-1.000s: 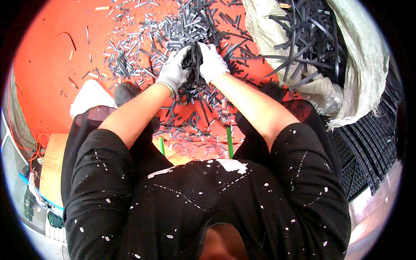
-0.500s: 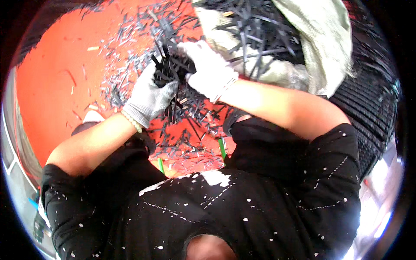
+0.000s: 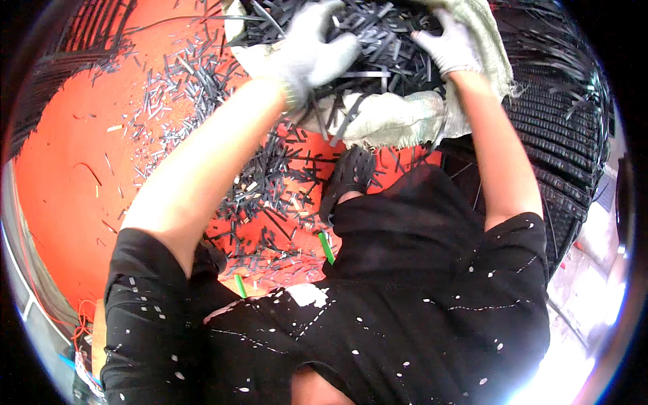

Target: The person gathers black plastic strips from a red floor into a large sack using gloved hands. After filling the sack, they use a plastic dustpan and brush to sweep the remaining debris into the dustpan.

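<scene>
In the head view my left hand [image 3: 312, 54], in a pale work glove, is spread over the near left part of an opened woven sack [image 3: 398, 120]. Its thumb and fingers stand apart, and no strips show in its grasp. Short black strips [image 3: 381, 40] fill the sack's mouth. At the sack's right side my right hand [image 3: 455, 46], also gloved, has its fingers apart against the inner rim, one fingertip reaching toward the strips. The far fingertips of my left hand are partly cut off by the upper edge of the picture.
Loose black strip scraps [image 3: 260, 172] litter the red floor covering [image 3: 61, 196] between my feet and leftward. A large black ribbed bundle [image 3: 553, 148] stands at the right. Another dark bundle [image 3: 81, 34] lies far left. Two green pieces [image 3: 327, 247] are near my legs.
Both hands have moved right and away from me, from above the floor scraps to the sack. The clump of black strips between them has been let go.
</scene>
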`<state>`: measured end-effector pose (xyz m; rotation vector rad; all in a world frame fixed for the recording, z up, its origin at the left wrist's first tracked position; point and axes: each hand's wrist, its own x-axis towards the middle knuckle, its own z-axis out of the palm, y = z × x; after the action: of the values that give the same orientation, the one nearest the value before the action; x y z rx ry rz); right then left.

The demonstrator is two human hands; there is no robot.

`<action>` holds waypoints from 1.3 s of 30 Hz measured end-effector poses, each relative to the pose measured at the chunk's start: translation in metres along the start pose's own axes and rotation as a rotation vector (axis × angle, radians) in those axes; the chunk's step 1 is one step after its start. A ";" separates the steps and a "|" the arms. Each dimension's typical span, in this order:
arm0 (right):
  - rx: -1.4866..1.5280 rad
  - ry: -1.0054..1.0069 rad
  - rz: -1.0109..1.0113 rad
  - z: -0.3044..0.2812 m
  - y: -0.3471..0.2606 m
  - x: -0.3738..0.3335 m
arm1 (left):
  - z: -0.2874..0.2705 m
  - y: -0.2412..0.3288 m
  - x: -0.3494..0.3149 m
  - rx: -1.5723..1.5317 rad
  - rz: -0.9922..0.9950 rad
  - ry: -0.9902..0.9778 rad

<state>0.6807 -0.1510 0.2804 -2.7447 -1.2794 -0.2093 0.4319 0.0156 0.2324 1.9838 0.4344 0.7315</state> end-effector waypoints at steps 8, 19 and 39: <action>0.025 -0.093 -0.165 -0.067 -0.079 -0.007 | -0.132 -0.033 -0.067 -0.443 -0.380 0.303; -0.054 -0.342 -0.688 0.040 -0.032 -0.005 | -0.207 -0.153 -0.270 0.031 -0.975 0.051; 0.217 -1.552 -0.128 0.157 -0.310 -0.226 | -0.107 -0.177 -0.386 0.521 -1.580 0.335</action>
<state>0.3121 -0.0985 0.0991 -2.3248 -1.3925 2.1959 0.0685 -0.0465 -0.0039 1.2588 2.1735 -0.1401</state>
